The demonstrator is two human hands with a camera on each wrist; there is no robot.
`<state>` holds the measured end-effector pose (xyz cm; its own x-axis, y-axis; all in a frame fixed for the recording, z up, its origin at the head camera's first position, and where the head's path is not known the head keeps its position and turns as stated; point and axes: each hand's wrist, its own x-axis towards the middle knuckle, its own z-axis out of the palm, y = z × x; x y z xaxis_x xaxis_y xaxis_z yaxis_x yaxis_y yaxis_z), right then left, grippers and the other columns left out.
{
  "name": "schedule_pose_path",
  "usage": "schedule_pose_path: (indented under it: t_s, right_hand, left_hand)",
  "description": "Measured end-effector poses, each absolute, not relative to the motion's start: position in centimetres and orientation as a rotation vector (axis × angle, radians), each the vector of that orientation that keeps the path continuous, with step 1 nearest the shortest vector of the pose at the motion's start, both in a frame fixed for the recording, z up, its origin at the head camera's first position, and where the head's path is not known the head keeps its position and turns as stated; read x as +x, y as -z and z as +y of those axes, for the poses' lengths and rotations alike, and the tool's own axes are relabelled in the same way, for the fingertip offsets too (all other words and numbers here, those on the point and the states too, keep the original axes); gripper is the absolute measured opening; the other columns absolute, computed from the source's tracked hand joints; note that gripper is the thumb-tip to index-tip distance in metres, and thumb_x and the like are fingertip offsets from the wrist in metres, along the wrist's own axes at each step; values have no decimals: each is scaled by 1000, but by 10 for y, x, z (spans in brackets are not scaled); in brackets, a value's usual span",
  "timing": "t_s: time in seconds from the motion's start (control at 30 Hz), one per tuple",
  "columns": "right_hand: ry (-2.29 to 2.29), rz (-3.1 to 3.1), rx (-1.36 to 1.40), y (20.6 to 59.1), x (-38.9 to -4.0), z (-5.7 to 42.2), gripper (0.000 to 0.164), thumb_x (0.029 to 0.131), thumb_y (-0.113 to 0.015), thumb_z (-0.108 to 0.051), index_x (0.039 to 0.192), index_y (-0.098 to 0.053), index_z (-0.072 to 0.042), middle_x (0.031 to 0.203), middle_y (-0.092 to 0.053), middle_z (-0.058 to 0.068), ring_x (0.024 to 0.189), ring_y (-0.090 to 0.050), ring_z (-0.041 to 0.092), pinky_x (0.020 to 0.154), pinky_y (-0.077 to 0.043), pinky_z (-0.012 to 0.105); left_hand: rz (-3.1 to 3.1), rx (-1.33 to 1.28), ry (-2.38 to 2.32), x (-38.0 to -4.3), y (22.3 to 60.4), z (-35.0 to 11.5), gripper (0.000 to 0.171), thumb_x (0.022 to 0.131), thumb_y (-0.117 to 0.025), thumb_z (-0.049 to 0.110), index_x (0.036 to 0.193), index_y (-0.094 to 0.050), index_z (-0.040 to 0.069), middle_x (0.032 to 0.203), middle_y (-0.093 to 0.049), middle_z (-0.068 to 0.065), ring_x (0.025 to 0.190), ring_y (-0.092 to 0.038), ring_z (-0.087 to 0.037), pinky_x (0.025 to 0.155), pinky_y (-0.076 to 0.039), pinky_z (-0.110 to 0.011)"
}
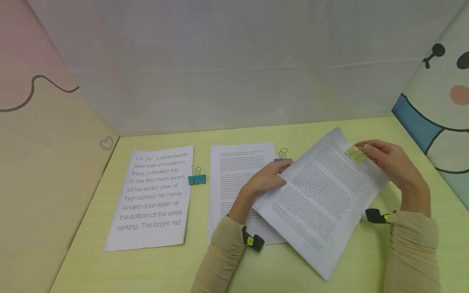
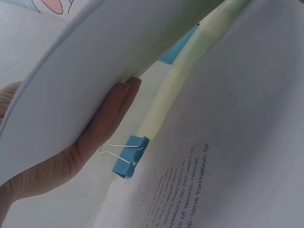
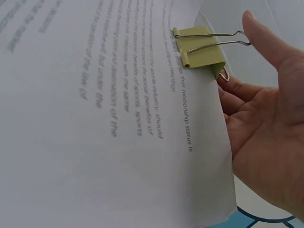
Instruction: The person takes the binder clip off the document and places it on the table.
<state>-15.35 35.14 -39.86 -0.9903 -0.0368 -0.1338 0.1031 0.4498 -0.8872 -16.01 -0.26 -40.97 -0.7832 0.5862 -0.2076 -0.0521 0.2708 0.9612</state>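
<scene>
A stack of printed sheets [image 1: 315,199] is held tilted above the table, with a yellow binder clip [image 1: 356,154] on its top edge. My left hand [image 1: 266,177] grips the stack's left edge; in the left wrist view its fingers [image 2: 111,111] lie behind the paper. At the yellow clip, my right hand [image 1: 393,162] has its thumb by one wire handle and its fingers by the other. The clip [image 3: 202,47] bites the sheets in the right wrist view, both handles standing out from the paper.
Under the raised stack lies a second printed stack [image 1: 238,162], with a blue binder clip [image 2: 130,156] at its right side. Farther left is a large-print stack [image 1: 154,199] with a teal binder clip [image 1: 197,179] on its right edge. White walls [image 1: 234,73] stand behind the table.
</scene>
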Motion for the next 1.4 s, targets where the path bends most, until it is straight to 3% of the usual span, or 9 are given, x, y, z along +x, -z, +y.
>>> schedule_pose_path:
  t_s: [0.4, 0.6, 0.77, 1.0, 1.17, 1.4]
  right_hand:
    - [1797, 2525, 143, 394, -156, 345, 10, 105, -63, -31, 103, -72, -34, 93, -65, -15, 75, -62, 6, 61, -53, 23]
    - [1919, 2529, 184, 393, -160, 335, 14, 102, -67, -25, 94, -75, -32, 87, -65, -18, 79, -56, 4, 66, -45, 15]
    - [1939, 2640, 267, 391, -161, 328, 15, 100, -70, -30, 90, -79, -25, 83, -64, -20, 82, -52, 6, 70, -41, 15]
    - [2296, 2557, 525, 384, -162, 319, 13, 94, -79, -25, 82, -78, -22, 79, -68, -14, 70, -60, 3, 66, -49, 9]
    - [2764, 2305, 614, 380, -165, 317, 14, 88, -85, -14, 80, -76, -5, 77, -70, -1, 62, -64, 9, 60, -54, 14]
    - [3102, 1879, 404, 378, -166, 318, 13, 91, -78, -2, 88, -71, 9, 82, -71, 11, 66, -68, 19, 55, -58, 26]
  left_hand:
    - [1984, 520, -1553, -160, 414, -2, 49, 97, -60, -3, 146, -55, 2, 105, -72, -10, 70, -71, -18, 62, -60, -32]
    - [1973, 539, -1532, -159, 413, -2, 38, 100, -57, 1, 138, -59, 1, 95, -73, -10, 69, -72, -17, 61, -60, -32]
    - [1993, 540, -1519, -160, 414, -1, 35, 100, -58, 1, 136, -60, 1, 94, -74, -10, 69, -72, -18, 60, -60, -32]
    - [1993, 527, -1508, -163, 415, -2, 37, 100, -57, 0, 137, -61, 0, 96, -74, -10, 70, -72, -18, 61, -60, -31]
    - [2031, 499, -1513, -164, 415, -4, 35, 100, -58, 1, 134, -63, 1, 94, -74, -9, 67, -71, -18, 60, -59, -31]
    - [2092, 430, -1591, -163, 419, -1, 38, 101, -58, 5, 139, -62, 2, 94, -73, -8, 68, -68, -17, 61, -57, -28]
